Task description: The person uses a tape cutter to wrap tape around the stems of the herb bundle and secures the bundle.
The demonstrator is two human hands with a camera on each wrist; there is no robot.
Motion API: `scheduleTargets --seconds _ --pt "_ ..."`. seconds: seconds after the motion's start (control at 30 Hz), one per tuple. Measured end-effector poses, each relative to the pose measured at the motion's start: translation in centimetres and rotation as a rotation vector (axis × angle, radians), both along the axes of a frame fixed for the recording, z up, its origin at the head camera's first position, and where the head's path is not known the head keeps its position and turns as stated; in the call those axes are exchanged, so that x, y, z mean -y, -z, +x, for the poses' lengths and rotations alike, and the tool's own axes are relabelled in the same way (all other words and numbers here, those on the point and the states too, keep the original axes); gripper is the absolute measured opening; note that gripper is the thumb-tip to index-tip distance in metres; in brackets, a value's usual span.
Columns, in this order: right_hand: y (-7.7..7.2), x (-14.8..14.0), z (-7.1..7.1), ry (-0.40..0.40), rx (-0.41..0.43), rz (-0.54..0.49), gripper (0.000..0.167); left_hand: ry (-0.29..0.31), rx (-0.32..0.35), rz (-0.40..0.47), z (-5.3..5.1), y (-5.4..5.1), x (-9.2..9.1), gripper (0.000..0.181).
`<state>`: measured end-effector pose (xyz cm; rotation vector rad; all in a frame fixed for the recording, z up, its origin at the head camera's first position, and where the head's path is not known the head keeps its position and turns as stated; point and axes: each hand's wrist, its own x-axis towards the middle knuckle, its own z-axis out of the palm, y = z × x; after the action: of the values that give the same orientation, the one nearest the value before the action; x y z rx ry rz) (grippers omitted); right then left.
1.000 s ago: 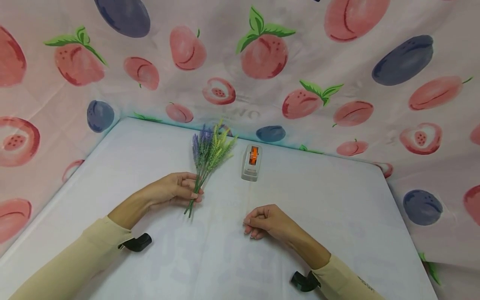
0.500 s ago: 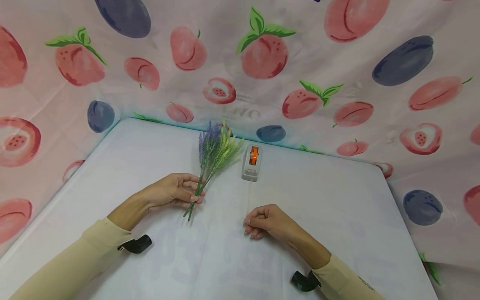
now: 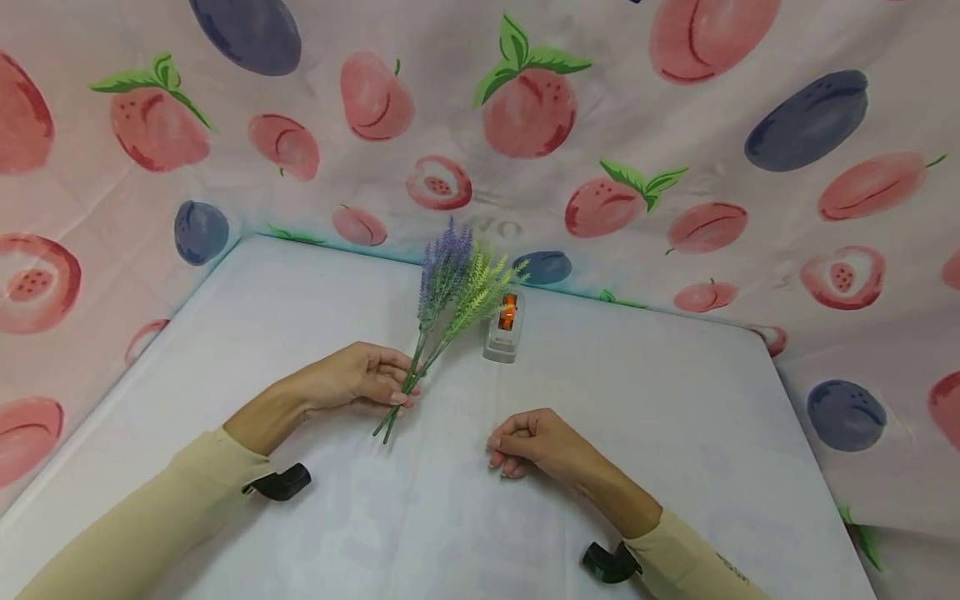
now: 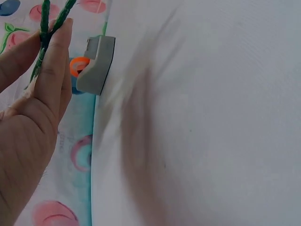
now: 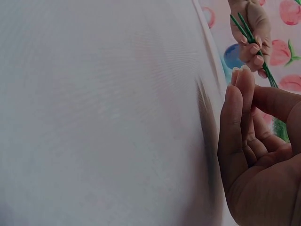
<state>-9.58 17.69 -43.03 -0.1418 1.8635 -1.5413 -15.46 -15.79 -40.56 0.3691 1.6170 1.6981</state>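
My left hand [image 3: 360,379] pinches the green stems of a small bunch of artificial flowers between thumb and fingers. Purple lavender sprigs [image 3: 444,275] lean beside yellow-green sprigs [image 3: 477,293], heads up and tilted right, stem ends below the hand. In the left wrist view the crossed stems [image 4: 44,28] pass between the fingers. Just right of the flower heads stands a grey tape dispenser [image 3: 501,343] with an orange core, its upper edge partly overlapped by the yellow-green tips. Low over the table, my right hand [image 3: 536,443] holds nothing, its fingers loosely bent toward the thumb.
A white-covered table [image 3: 637,400] lies under both hands. Behind and beside it hangs a fruit-print cloth [image 3: 450,100]. Black camera mounts [image 3: 281,483] jut from both sleeves.
My left hand has shifted slightly right, and the flowers have swung right and tilted more, their tips now reaching over the tape dispenser. My right hand has stayed in place.
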Motion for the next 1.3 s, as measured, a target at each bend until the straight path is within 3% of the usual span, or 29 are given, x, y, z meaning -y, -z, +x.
scheduleTargets --seconds 0.33,0.5,0.93,1.3 --pt "0.2 -0.1 0.0 0.009 0.009 -0.016 0.020 0.066 -0.066 -0.001 -0.2 -0.6 -1.7 0.054" --pt "0.2 -0.2 0.0 0.008 0.006 -0.019 0.021 0.136 -0.126 -0.009 -0.4 -0.5 -2.9 0.050" --pt "0.1 -0.3 0.2 0.021 0.015 -0.034 0.025 0.254 -0.152 -0.027 -0.8 -0.7 -6.1 0.048" --pt "0.0 -0.2 0.3 -0.003 -0.007 -0.036 0.027 0.326 -0.175 -0.049 -0.6 0.2 -8.5 0.051"
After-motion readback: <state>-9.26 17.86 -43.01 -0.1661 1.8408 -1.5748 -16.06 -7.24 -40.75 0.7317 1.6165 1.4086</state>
